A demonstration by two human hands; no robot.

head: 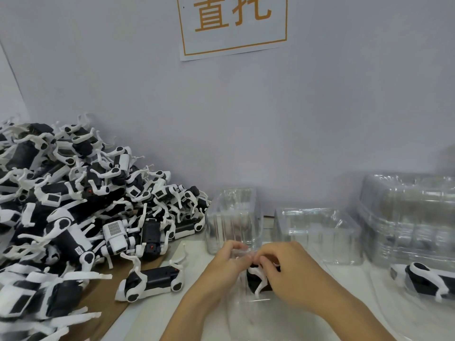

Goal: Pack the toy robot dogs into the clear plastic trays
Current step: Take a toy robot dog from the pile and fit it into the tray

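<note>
A black and white toy robot dog [257,281] lies in a clear plastic tray [248,313] on the table in front of me. My left hand [227,260] pinches the tray's far rim with curled fingers. My right hand [283,264] is curled over the dog and grips it, hiding most of its body. Another dog [151,281] lies loose on the table to the left. A packed dog in a clear tray [423,279] sits at the right.
A large heap of toy dogs [73,205] fills the left side, partly on brown cardboard [110,299]. Empty clear trays stand behind my hands [234,217], [317,237], and a tall stack of trays [408,217] is at the back right. A wall with a paper sign [234,23] is behind.
</note>
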